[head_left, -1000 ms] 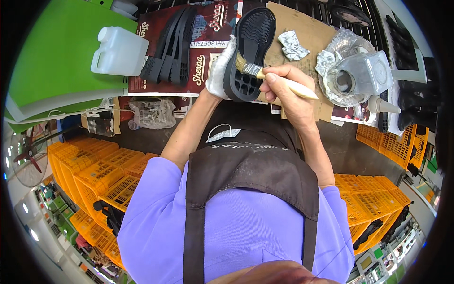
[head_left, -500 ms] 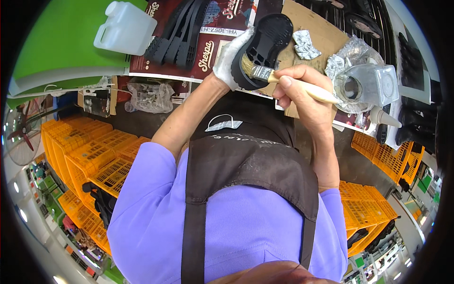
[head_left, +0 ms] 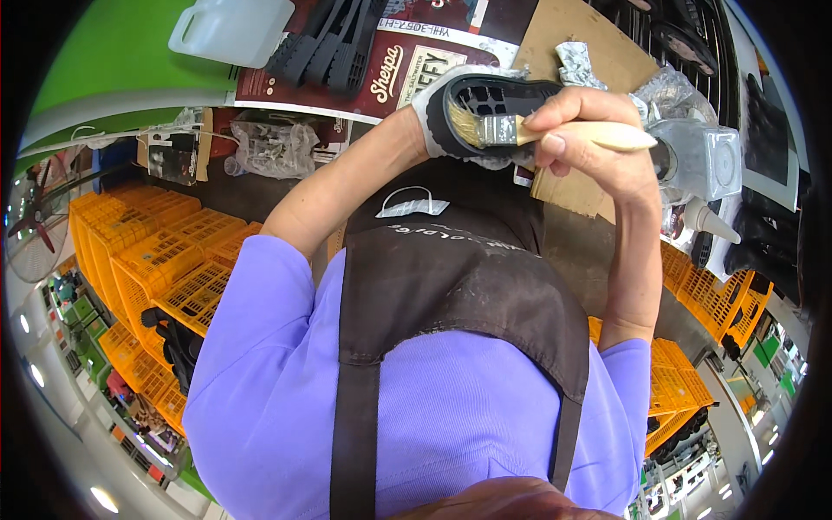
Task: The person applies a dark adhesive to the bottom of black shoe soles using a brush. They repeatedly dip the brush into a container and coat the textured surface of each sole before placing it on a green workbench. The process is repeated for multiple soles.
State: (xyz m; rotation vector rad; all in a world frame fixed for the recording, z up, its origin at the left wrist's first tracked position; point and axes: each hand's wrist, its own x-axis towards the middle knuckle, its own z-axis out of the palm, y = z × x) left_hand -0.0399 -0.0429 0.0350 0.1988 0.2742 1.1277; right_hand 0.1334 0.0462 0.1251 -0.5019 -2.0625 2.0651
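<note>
Head view, apparently: white-gloved left hand (head_left: 421, 106) grips a black rubber shoe sole (head_left: 498, 98), recessed face up, near a dark-red printed sheet (head_left: 347, 97), likely exposing the hollow; bare right hand (head_left: 611, 165) pinches a pale wooden-handled brush (head_left: 498, 131), bristles inside the sole's left end.

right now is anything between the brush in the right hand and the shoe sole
Nothing visible: the right hand holds the brush, bristles inside the sole, which the gloved left hand cups from beneath.

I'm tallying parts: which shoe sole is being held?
The shoe sole beneath the paintbrush, in the gloved left hand; the soles bunched beside the plastic jug are unheld.
</note>
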